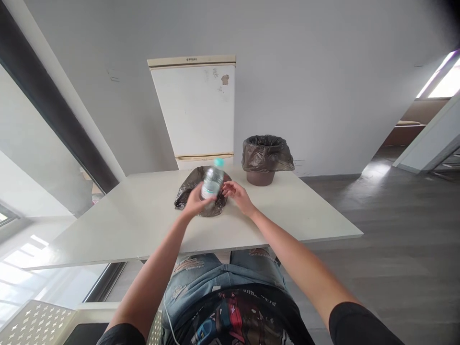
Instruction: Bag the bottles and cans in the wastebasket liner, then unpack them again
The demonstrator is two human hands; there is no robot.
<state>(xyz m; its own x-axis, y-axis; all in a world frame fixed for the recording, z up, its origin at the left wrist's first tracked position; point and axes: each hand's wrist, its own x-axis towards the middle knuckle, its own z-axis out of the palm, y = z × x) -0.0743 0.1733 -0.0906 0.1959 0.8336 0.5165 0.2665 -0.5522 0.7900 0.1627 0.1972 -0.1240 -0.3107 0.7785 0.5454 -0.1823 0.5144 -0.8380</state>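
Note:
My left hand (196,201) is wrapped round a clear plastic bottle (212,183) with a pale label and a turquoise cap (219,163). The bottle tilts slightly to the right and is a little blurred. Behind and below it is a dark plastic bag (189,188) on the table, partly hidden by the bottle and my hand. Close to the bottle's right side, my right hand (239,195) has its fingers loosely curled and apart, holding nothing I can see.
A brown bin (260,178) lined with a dark bag (268,155) stands at the back right of the white table (287,211). Behind the table is a white fridge (197,110) against the grey wall. A cream perforated chair (39,323) is at the lower left.

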